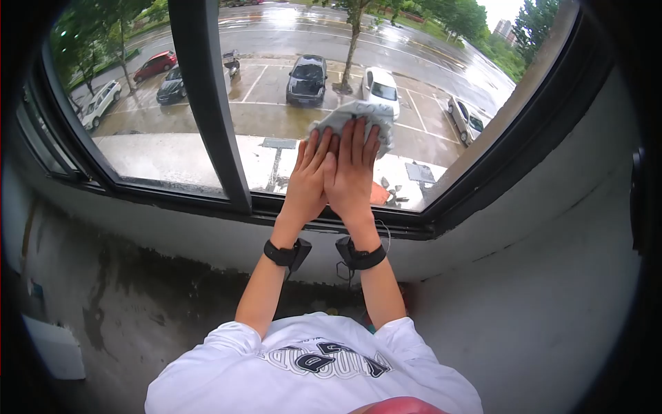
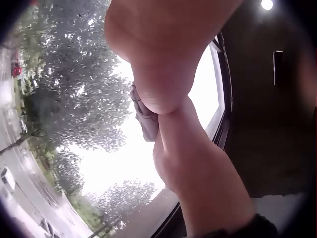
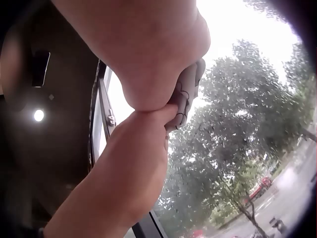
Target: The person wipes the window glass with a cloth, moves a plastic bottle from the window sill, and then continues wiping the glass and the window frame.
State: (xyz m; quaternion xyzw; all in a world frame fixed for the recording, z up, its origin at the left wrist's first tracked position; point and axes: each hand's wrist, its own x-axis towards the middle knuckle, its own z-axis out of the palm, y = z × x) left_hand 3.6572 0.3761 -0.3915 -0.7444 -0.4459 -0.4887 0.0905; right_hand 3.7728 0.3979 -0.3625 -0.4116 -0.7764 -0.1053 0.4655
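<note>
Both hands are raised together against the window glass [image 1: 276, 131], with a pale patterned cloth [image 1: 355, 108] beneath the fingers. My left hand [image 1: 305, 186] lies on the cloth's lower left part, its fingers extended upward. Beside it, my right hand [image 1: 353, 181] presses the cloth with straight, slightly spread fingers, and the two thumbs overlap. Much of the cloth is hidden under the palms. In the left wrist view, a folded edge of the cloth [image 2: 146, 124] shows past the hands. Dark printed lines mark the cloth [image 3: 184, 99] in the right wrist view.
A dark window frame [image 1: 207, 103] has an upright left of the hands and a bottom rail [image 1: 331, 219] below them. A grey wall [image 1: 538, 228] stands to the right. Outside, parked cars [image 1: 307, 79] and a wet road show through the glass. A white block [image 1: 54, 348] sits lower left.
</note>
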